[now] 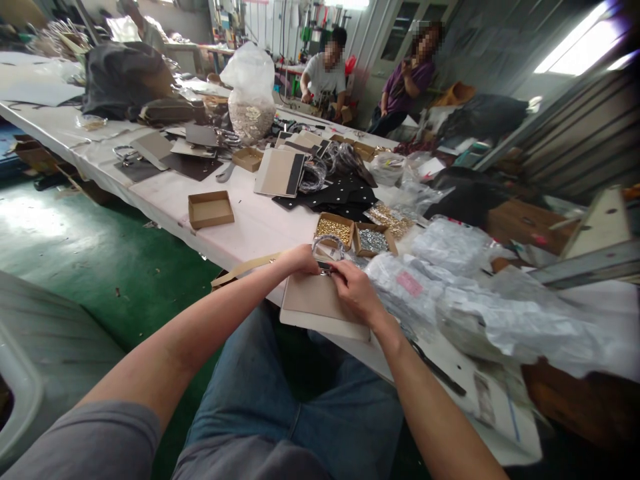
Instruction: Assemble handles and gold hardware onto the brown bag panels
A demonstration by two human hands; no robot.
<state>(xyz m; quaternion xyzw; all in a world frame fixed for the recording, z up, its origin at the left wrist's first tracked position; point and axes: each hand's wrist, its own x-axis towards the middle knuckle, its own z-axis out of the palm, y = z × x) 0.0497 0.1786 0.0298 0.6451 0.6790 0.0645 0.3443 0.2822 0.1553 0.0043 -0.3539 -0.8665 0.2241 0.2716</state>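
A beige flat panel (320, 297) with a paler lower edge lies at the table's front edge, partly over my lap. At its far end a ring-shaped handle (329, 240), wrapped in clear plastic, stands up. My left hand (303, 259) is closed at the panel's top edge, left of the handle, its fingertips hidden. My right hand (354, 285) grips the same edge from the right, thumb and fingers near a small metal fitting. Just beyond the hands are a cardboard box of gold-coloured hardware (334, 230) and another of silver-coloured hardware (373, 240).
An open cardboard box (211, 210) sits to the left. Beige panels (279, 172) and black dotted pieces (335, 198) lie farther back. Plastic-wrapped bundles (410, 287) crowd the right, beside a dark long tool (440, 370). Two people are beyond the table; a light bin (45, 373) stands at left.
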